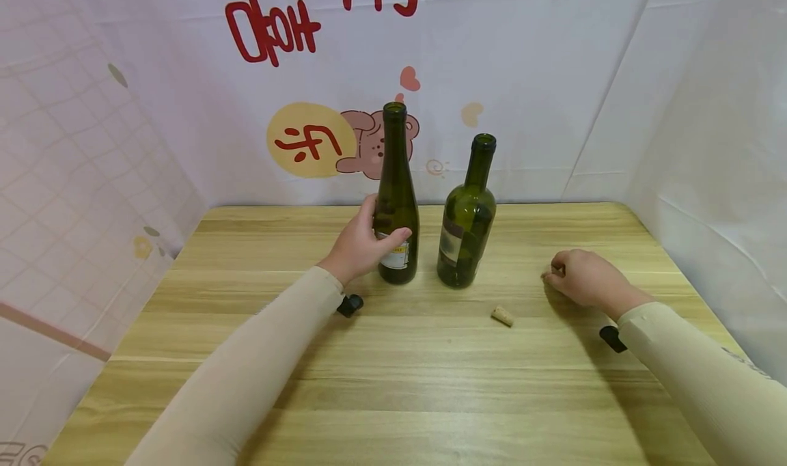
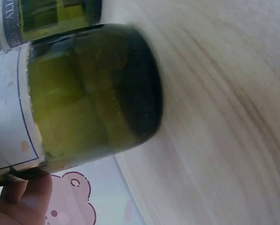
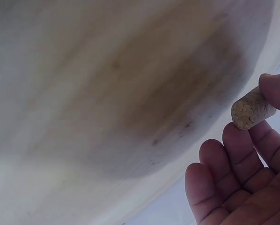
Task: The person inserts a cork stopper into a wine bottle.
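Observation:
My left hand (image 1: 363, 246) grips a tall, slender green wine bottle (image 1: 396, 199) around its lower body, thumb across the front by the label. The bottle stands upright, its mouth uncovered. In the left wrist view, the base of this green bottle (image 2: 93, 93) and its pale label fill the left side, with fingertips (image 2: 37, 197) under it. Between thumb and fingers, my right hand (image 3: 243, 187) pinches a cork (image 3: 253, 110). From the head view, the right hand (image 1: 584, 278) is low over the table's right side, its cork mostly hidden by the fingers.
A second green bottle (image 1: 468, 227), broader at the shoulders and also uncorked, stands just right of the first. Another cork (image 1: 502, 316) lies on its side on the wooden table (image 1: 430, 398), in front of the bottles. A printed white cloth (image 1: 522, 56) hangs behind.

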`<state>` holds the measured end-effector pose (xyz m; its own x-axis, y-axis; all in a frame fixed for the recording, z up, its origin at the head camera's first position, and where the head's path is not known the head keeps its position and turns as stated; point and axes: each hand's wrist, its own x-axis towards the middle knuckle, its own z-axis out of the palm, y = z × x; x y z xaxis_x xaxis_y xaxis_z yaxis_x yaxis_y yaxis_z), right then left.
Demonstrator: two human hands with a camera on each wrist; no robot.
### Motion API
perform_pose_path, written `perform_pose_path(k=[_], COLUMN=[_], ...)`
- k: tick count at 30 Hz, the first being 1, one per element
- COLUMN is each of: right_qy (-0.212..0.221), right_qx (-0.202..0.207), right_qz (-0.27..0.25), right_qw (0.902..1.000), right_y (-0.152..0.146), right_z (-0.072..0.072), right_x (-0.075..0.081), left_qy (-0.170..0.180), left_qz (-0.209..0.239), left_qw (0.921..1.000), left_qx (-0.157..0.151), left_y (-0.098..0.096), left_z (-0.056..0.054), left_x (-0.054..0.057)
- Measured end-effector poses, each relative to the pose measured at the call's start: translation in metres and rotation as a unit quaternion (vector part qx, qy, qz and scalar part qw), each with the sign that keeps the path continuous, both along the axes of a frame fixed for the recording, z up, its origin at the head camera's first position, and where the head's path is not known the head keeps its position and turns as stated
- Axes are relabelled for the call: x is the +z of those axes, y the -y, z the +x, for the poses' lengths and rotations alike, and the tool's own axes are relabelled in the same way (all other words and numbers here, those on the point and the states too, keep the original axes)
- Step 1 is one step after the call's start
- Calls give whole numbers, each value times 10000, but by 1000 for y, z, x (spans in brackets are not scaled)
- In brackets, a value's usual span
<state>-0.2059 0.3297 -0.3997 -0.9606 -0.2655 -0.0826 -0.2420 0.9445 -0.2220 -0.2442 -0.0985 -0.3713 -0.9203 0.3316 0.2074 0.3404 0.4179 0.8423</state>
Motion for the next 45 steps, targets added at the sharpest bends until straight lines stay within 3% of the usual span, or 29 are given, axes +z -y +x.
perform_pose_path(k=[13, 28, 45], right_qy=[-208, -840, -1201], right_qx=[64, 173, 412], right_qz=[-247, -766, -1244], right_qw=[9995, 9934, 9841], right_y=[19, 47, 82], right_z=[6, 14, 35], right_x=[13, 39, 70], left_qy=[65, -16, -35], left_qz=[-117, -174, -129], left_qw=[9999, 9997, 9998], left_qx=[68, 143, 157], left_y=[-2, -4, -4], left_z=[1, 2, 1], left_x=[0, -2, -1])
